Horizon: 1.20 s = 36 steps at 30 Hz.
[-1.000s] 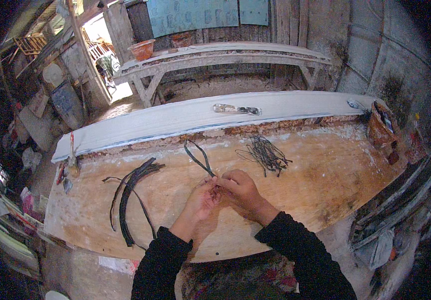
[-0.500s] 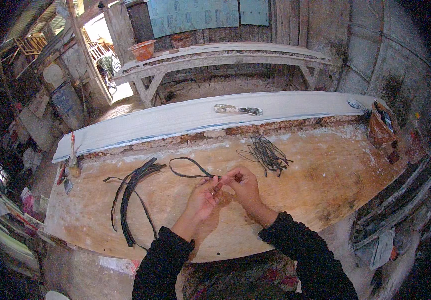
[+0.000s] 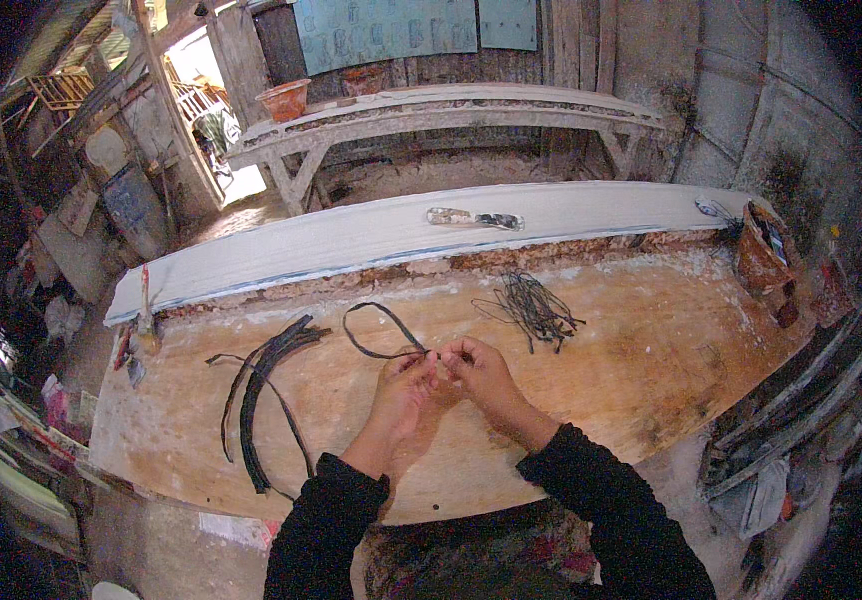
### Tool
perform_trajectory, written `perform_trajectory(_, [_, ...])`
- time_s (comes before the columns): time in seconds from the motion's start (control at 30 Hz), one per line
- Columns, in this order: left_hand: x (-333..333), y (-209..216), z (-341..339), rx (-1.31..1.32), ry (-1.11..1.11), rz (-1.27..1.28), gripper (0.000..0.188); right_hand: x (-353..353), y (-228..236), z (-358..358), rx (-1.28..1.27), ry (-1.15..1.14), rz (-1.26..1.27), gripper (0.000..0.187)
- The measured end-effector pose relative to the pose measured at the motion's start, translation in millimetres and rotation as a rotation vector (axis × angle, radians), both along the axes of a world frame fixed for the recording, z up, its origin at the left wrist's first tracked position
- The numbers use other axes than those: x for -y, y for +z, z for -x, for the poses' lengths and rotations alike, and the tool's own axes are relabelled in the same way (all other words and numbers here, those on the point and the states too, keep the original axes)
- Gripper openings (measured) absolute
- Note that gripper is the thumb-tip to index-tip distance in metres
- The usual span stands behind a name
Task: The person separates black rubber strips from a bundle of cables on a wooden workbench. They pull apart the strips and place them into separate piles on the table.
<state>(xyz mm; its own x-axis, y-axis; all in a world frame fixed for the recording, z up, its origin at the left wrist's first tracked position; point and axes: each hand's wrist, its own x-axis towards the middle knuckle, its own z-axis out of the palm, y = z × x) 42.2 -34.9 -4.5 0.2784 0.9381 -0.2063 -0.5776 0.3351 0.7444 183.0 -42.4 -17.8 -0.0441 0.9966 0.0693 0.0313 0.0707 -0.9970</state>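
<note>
Over the middle of the wooden board (image 3: 591, 400), a thin black strip (image 3: 400, 325) is bent into a loop with its ends meeting between my fingers. My left hand (image 3: 401, 400) pinches the strip where the ends come together. Right beside it, my right hand (image 3: 489, 385) closes its fingertips at the same spot, on what looks like a strip end; the fingers partly hide it. A bundle of long black strips (image 3: 250, 420) lies to my left, a few loose ones curving around it. Beyond my right hand rests a pile of thin black loops (image 3: 536, 312).
A long white slab (image 3: 331, 243) borders the board's far side, with a stained scraper-like tool (image 3: 474, 218) on it. An orange-brown container (image 3: 762, 250) stands at the right end. A brush-like tool (image 3: 147, 310) lies at the left. Farther back is a long bench (image 3: 431, 112) with reddish pots (image 3: 285, 100).
My fingertips have drawn closer together. The loop has swung slightly upright and right, and opened wider. The bundle and the pile stay put.
</note>
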Motion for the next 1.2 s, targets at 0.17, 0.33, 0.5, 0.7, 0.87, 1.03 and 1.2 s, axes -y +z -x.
perform_trajectory(0.17, [-3.1,-6.8,-0.7,-0.113,0.048,-0.180,0.006,1.3,15.1,-3.5,-0.390,0.192,0.302,0.009])
perform_trajectory(0.33, [-3.0,2.1,1.1,-0.145,0.017,-0.199,0.008,6.0,27.7,-4.8,-0.653,0.191,0.404,0.017])
perform_trajectory(0.5, [-6.9,-4.8,4.1,-0.065,0.088,-0.173,0.010,-1.6,5.6,-10.2,-0.898,0.342,0.453,0.024])
perform_trajectory(0.7, [-5.8,-4.5,8.4,-0.055,0.012,-0.207,0.014,-0.1,9.7,-7.9,-1.024,0.382,0.482,0.028])
perform_trajectory(0.87, [-7.6,-3.8,8.9,-0.042,0.034,-0.248,0.011,4.2,18.9,-3.6,-0.910,0.323,0.414,0.026])
perform_trajectory(1.03, [-8.5,-1.3,8.3,-0.077,0.055,-0.255,0.010,7.0,26.3,-3.1,-0.880,0.273,0.349,0.025])
perform_trajectory(1.2, [-7.5,-3.8,7.6,-0.114,0.049,-0.293,0.009,11.0,31.0,-2.0,-0.197,0.046,0.099,0.020])
